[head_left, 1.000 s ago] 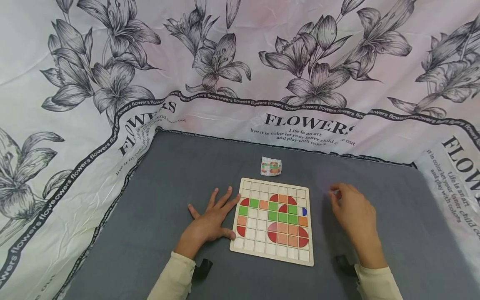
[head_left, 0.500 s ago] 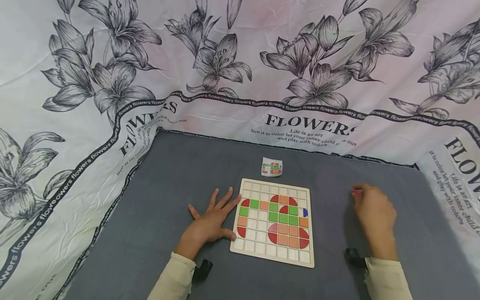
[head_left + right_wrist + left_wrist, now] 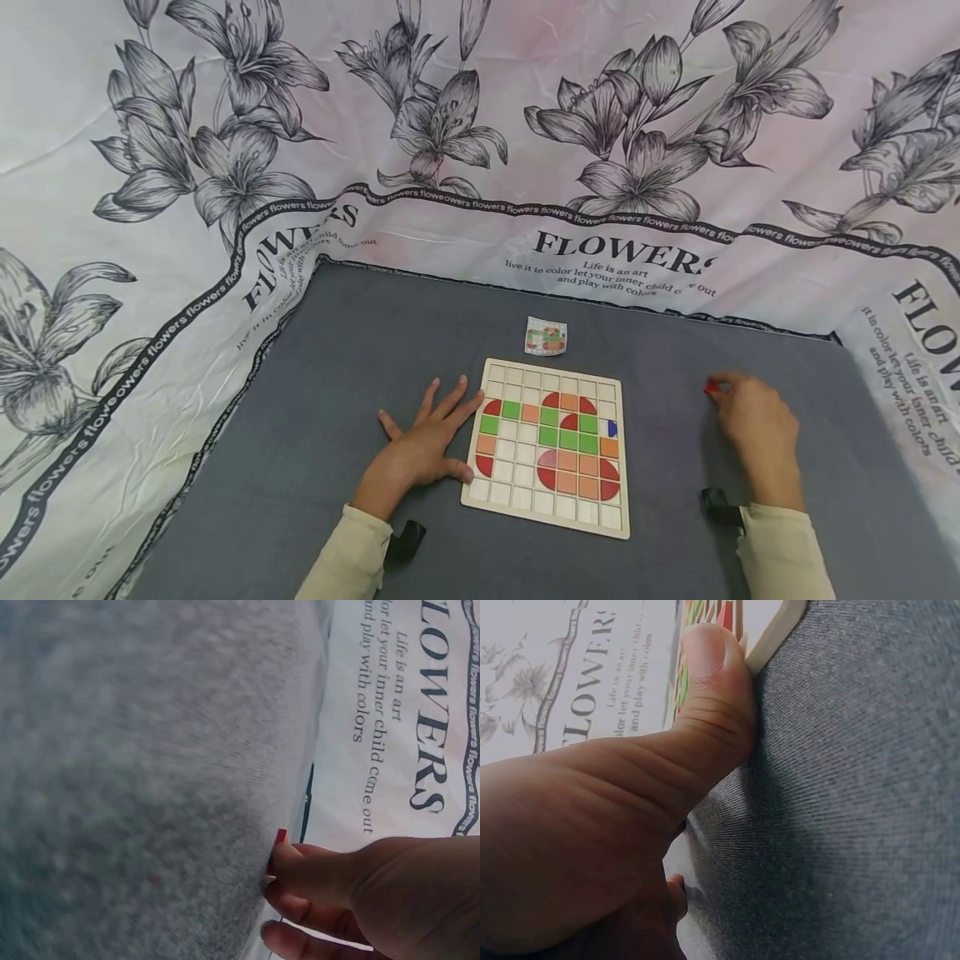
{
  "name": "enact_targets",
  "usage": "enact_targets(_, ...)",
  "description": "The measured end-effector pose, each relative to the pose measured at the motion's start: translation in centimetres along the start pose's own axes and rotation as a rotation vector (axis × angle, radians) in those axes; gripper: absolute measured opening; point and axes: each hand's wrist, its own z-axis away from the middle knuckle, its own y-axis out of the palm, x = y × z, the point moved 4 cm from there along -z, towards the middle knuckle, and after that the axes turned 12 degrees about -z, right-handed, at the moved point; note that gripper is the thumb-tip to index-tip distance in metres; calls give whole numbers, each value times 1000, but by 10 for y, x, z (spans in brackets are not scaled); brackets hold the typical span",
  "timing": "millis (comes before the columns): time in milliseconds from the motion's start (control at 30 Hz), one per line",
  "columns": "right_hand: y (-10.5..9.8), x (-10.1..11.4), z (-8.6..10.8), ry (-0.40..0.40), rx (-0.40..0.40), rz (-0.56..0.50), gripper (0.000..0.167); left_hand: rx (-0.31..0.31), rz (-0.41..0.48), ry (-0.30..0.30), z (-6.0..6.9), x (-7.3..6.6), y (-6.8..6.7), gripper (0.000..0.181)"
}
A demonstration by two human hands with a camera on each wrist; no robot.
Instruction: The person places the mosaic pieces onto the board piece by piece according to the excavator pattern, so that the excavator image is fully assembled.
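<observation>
A square wooden grid board [image 3: 522, 475] lies on the grey tabletop, with red quarter-round, green and orange tiles and one blue piece in its cells. My left hand [image 3: 420, 448] rests at the board's left side with fingers spread. Its thumb [image 3: 712, 682] touches the board's edge in the left wrist view. Off to the right of the board, my right hand [image 3: 759, 429] pinches a small red tile [image 3: 281, 837] between thumb and fingertips, low over the tabletop. Most of that tile is hidden by the fingers, so its shape cannot be told.
A small printed card [image 3: 546, 337] with a coloured grid pattern lies just behind the board. Flower-printed fabric [image 3: 615, 250] rises along the back and sides of the grey tabletop [image 3: 375, 333].
My right hand has moved right, away from the board, and a red tile now shows at its fingertips. The left hand and the board have stayed in place.
</observation>
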Motion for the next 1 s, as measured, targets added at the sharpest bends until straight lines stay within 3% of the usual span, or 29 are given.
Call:
enact_targets(300, -4, 3, -2, -58, 99, -16, 31, -1, -4, 4, -2, 0, 0, 116)
enact_targets(567, 4, 0, -4, -167, 171, -111, 25, -2, -5, 10, -3, 0, 0, 116)
enact_targets(733, 7, 3, -2, -151, 173, -124, 23, -3, -1, 17, -3, 0, 0, 117)
enact_targets(900, 13, 20, -6, -249, 130, -106, 40, 11, 4, 8, -2, 1, 2, 118)
enact_targets(1000, 19, 29, -10, -286, 113, -83, 41, 18, 1, 4, -2, 1, 2, 118)
